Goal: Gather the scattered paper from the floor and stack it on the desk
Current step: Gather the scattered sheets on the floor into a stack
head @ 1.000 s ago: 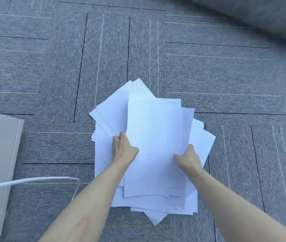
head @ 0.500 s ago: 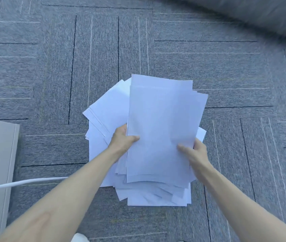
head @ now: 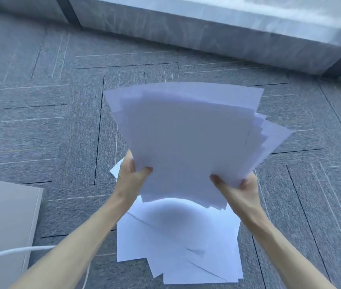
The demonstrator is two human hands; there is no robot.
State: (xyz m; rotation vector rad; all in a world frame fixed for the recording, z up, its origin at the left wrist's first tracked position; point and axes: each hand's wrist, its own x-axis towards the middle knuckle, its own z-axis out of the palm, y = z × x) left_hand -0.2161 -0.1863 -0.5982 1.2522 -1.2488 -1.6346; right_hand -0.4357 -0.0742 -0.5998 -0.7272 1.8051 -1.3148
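Observation:
A loose sheaf of white paper point(head: 188, 138) hangs in the air above the grey carpet, its far end fanned out. My left hand point(head: 130, 178) grips its near left edge, thumb on top. My right hand point(head: 236, 188) grips the near right edge the same way. Below the sheaf, more white sheets point(head: 178, 245) lie in an untidy pile on the floor between my forearms. The sheaf hides the far part of that pile.
A beige panel point(head: 2, 224) stands at the lower left, with a white cable point(head: 13, 252) running across it. A low grey ledge point(head: 207, 30) under a window runs along the top. Grey carpet tiles point(head: 40, 132) surround the papers.
Both hands have lifted an upper bunch of sheets off the floor pile and raised it. The rest of the pile stays down. The view has tilted up toward the window ledge.

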